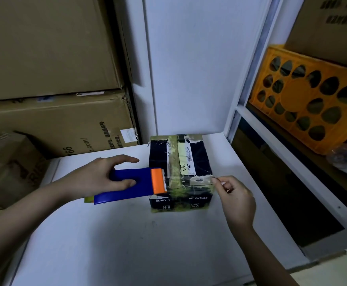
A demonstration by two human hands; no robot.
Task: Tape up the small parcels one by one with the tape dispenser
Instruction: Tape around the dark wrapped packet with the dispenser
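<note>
A small dark parcel [197,162] with a white label and old yellowish tape strips stands on the white table [127,234]. My left hand [98,178] grips a blue tape dispenser [131,186] with an orange toothed cutter, held against the parcel's left front edge. A strip of clear tape runs from the cutter across the parcel's front top edge. My right hand [234,199] pinches the tape's free end at the parcel's front right corner.
Large cardboard boxes [51,120] are stacked at the left against the wall, with a smaller box [9,168] lower left. A white shelf frame [271,151] stands at the right, holding an orange plastic crate [308,100].
</note>
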